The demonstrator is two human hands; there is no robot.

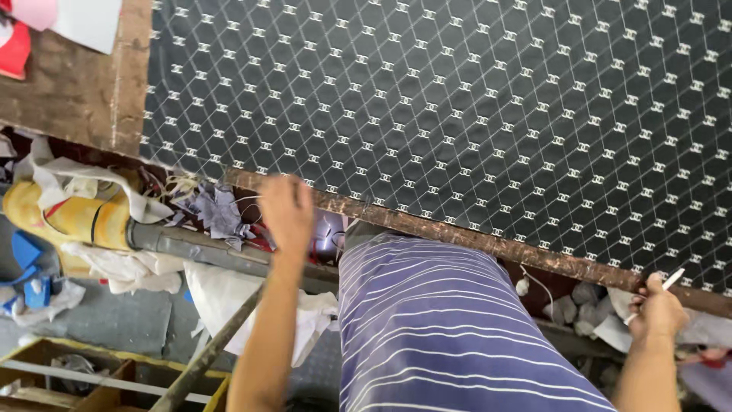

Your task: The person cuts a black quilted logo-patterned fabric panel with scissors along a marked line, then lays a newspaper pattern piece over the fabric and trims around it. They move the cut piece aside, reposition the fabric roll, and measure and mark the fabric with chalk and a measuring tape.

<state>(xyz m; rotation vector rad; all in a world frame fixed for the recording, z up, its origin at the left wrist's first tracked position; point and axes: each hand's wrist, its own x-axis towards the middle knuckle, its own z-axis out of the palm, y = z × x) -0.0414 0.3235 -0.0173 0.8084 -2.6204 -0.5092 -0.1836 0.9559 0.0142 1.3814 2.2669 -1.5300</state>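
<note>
**Patterned sheet on worktable, both hands at near edge**

A dark patterned fabric sheet [457, 99] covers most of the wooden table [76, 99], its lower border along the worn table edge [488, 243]. The left hand [287, 210] is at that edge, fingers curled; whether it grips the sheet cannot be told. The right hand [657, 309] is clenched around a thin white marker [671, 279] just below the edge.

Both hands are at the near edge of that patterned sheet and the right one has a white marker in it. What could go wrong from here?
The dark patterned sheet reaches right to the table's worn wooden edge, so a tug by the left hand could skew it or drag it off. The white marker in the right hand might streak it by accident. Scraps and rags below could snag an overhanging edge.
</note>
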